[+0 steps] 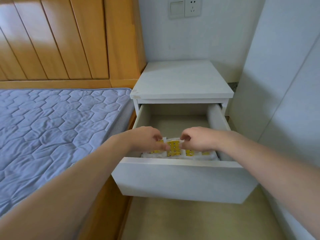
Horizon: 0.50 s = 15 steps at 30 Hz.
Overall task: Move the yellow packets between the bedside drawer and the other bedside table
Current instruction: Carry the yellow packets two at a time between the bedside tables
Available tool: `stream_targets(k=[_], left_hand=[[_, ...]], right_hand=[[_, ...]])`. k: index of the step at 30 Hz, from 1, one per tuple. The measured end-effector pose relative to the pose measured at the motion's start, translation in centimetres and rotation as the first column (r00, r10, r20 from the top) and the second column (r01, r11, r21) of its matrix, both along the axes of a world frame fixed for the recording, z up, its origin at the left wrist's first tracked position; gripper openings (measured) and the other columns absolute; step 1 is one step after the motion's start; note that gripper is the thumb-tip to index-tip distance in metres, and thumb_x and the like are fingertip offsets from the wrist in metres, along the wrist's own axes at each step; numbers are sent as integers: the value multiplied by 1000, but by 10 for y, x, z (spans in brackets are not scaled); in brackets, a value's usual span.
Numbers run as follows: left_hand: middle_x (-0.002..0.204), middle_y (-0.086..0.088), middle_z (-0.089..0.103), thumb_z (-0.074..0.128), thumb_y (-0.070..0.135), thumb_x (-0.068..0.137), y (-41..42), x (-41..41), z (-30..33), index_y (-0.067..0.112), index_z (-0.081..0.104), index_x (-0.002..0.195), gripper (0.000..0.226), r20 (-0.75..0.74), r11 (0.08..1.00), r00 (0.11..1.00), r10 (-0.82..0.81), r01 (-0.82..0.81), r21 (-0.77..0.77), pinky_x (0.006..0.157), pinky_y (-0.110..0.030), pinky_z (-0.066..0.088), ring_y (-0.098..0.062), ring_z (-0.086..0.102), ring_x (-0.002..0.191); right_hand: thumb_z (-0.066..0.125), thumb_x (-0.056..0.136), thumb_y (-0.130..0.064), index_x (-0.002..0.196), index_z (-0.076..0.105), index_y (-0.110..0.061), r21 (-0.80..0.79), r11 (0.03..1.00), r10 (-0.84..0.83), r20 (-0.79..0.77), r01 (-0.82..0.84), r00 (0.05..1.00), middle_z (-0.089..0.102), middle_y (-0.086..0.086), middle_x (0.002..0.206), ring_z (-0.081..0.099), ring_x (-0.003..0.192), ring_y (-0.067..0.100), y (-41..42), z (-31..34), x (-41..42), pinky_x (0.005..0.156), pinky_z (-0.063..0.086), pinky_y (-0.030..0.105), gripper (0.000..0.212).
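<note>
The white bedside table (pixel 181 80) has its drawer (pixel 181 179) pulled out toward me. Inside, near the front, lies a row of yellow packets (pixel 189 152) with white edges, partly hidden by the drawer front. Both hands reach into the drawer. My left hand (pixel 147 138) and my right hand (pixel 199 139) pinch the top corners of one yellow packet (pixel 174 147), holding it upright above the others. The back half of the drawer holds nothing that I can see.
A bed with a blue quilted mattress (pixel 57 129) and a wooden headboard (pixel 60 38) lies to the left. A white wardrobe panel (pixel 280 94) stands close on the right. A wall socket (pixel 192 6) sits above the table. Beige floor (pixel 190 222) lies below the drawer.
</note>
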<state>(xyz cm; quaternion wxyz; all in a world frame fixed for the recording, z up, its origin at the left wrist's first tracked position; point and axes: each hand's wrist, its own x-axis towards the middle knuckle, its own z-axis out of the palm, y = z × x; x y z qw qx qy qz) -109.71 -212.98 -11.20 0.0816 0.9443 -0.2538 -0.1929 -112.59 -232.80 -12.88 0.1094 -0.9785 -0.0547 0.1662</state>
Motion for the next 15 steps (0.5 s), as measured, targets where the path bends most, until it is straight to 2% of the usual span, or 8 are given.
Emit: stream_targets(k=[3,6,9,12,15], left_hand=[[139,11,50,65,68,76,4,-12,16,29,43,143,81,-123,999,992,-14,17,28,102,-27,37,-12,48,123],[155,10,31,71,65,72,7,-22,25,30,29,151,96,-164,988,985,-47,69,135,114,-35,28,-16,32,142],[156,7,29,73,63,71,8,-28,29,28,28,152,100,-87,977,993,-78,94,190,114,-37,28,-19,30,142],[155,7,29,71,70,67,10,-29,27,27,30,151,102,36,964,990,-139,127,233,115,-37,25,-18,26,142],[162,11,8,67,80,60,15,-21,21,31,15,155,120,147,952,973,-180,135,275,120,-45,7,-20,0,150]], right_hand=[[63,81,-63,124,59,-23,11,999,35,-139,-34,990,61,-6,121,58,106,15,-8,19,-13,93,49,35,59],[71,69,-67,136,51,-25,-28,998,47,-254,-56,966,54,-9,134,52,122,15,-19,30,-24,107,40,36,81],[73,67,-67,144,42,-25,-109,991,37,-341,-79,939,47,-6,144,45,131,17,-24,33,-30,113,34,37,94],[75,64,-68,148,36,-25,-154,983,44,-308,-96,950,42,-5,149,42,135,20,-22,33,-29,113,34,39,102],[77,57,-71,152,23,-25,-216,971,52,-232,-104,971,31,-3,156,34,141,22,-21,35,-25,115,32,43,119]])
